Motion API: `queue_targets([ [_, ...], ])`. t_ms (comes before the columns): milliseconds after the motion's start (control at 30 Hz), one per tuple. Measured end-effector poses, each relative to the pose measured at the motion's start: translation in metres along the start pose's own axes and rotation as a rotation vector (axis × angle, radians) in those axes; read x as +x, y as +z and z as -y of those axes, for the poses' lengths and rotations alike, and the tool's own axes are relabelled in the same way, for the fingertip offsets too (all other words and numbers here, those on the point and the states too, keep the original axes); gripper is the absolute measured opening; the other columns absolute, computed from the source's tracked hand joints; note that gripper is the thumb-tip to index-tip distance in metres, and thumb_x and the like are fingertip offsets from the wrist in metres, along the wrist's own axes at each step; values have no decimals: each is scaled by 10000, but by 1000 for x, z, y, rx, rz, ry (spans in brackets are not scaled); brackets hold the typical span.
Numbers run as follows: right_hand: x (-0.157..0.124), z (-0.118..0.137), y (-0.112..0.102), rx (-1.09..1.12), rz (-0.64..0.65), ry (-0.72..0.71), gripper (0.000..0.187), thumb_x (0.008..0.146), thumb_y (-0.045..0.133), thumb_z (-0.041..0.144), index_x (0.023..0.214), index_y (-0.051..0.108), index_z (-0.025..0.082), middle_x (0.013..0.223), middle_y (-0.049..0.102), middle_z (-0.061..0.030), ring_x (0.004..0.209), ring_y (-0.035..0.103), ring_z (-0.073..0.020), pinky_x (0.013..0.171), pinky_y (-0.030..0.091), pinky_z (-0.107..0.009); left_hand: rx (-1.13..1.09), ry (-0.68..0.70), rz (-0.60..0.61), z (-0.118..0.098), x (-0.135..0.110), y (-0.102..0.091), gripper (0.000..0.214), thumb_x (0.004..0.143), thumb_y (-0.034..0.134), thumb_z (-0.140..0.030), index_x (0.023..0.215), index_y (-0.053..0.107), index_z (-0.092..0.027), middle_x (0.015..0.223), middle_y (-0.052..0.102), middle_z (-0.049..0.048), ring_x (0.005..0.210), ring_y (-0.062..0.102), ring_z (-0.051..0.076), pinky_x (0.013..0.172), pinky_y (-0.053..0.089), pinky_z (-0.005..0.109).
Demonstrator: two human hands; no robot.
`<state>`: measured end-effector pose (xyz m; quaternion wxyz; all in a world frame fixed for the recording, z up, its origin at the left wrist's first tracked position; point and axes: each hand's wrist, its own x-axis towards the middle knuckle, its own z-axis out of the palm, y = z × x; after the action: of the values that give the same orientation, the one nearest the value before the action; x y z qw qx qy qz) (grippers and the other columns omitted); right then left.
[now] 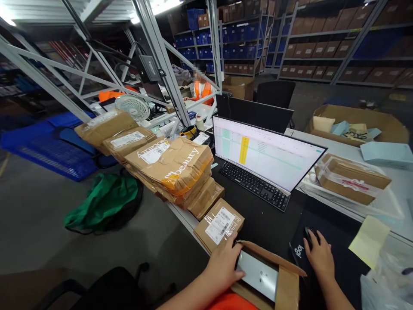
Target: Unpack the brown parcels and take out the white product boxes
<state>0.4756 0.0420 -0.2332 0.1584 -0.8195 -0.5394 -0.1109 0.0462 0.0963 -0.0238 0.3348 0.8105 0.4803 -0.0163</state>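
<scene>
While our left hand (226, 263) lies flat, unclenched, on the left end of the open box (285, 286), long axis left-right, our right hand (320, 257) cups the mouse (309, 235) just right.

Far off, tall shelving (322, 33) stacked with brown cartons (318, 49) and blue bins (238, 51); grey floor (38, 202) left; bright strip light (161, 6) overhead.

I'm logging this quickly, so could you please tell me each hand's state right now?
Left hand: resting on the open cardboard mailer; whether it grips cannot be told.
Right hand: closed over the black mouse.
</scene>
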Motion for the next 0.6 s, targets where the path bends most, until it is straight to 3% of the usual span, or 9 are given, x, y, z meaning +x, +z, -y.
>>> queue_targets([
  [133, -1, 1, 0, -31, -8, -5, 552, 1004, 322, 478, 1311, 637, 145, 1436, 495, -219, 1270, 555, -375, 1062, 441, -601, 100, 83, -78, 3, -3, 5, 809, 617, 907, -449, 1339, 606, -243, 1660, 304, 152, 1458, 417, 385, 1183, 413, 496],
  [200, -1, 2, -1, -40, -5, 2, 561, 1004, 314, 485, 1312, 637, 145, 1433, 493, -213, 1265, 556, -372, 1063, 444, -594, 194, 190, -184, 2, -7, 7, 711, 691, 876, -400, 1328, 609, -231, 1586, 421, 170, 1430, 443, 381, 1174, 404, 529],
  [267, -2, 4, -1, -46, 2, 8, 561, 1006, 309, 484, 1309, 641, 150, 1433, 489, -210, 1271, 551, -372, 1066, 443, -593, 323, 394, -276, -3, -10, 8, 458, 851, 738, -293, 1293, 628, -238, 1389, 613, 146, 1290, 567, 317, 1102, 457, 497],
  [333, -2, 4, -2, -50, 10, 13, 545, 1005, 317, 474, 1307, 645, 159, 1437, 487, -207, 1274, 550, -370, 1070, 438, -596, 443, 685, -257, -11, -11, 5, 216, 955, 562, -195, 1118, 694, -247, 1088, 725, 80, 1009, 658, 220, 926, 526, 382],
  [433, -2, 6, -2, -56, 20, 15, 523, 1005, 332, 452, 1308, 648, 165, 1436, 491, -208, 1269, 553, -368, 1073, 432, -605, 554, 984, -141, -23, -3, 1, 271, 991, 487, -182, 820, 693, -229, 840, 695, 39, 768, 607, 167, 724, 510, 308],
  [500, -1, 7, -3, -58, 17, 10, 522, 1006, 337, 442, 1305, 652, 153, 1430, 494, -217, 1271, 549, -374, 1069, 432, -614, 594, 989, -123, -30, 5, 1, 246, 985, 529, -222, 809, 701, -226, 827, 688, 47, 751, 596, 174, 699, 505, 312],
  [600, 0, 7, -3, -49, 5, 6, 514, 1005, 345, 431, 1299, 656, 146, 1420, 500, -224, 1277, 544, -383, 1060, 435, -627, 659, 878, -91, -36, 17, 10, 137, 937, 615, -267, 905, 740, -222, 851, 698, 78, 754, 604, 203, 638, 490, 341],
])
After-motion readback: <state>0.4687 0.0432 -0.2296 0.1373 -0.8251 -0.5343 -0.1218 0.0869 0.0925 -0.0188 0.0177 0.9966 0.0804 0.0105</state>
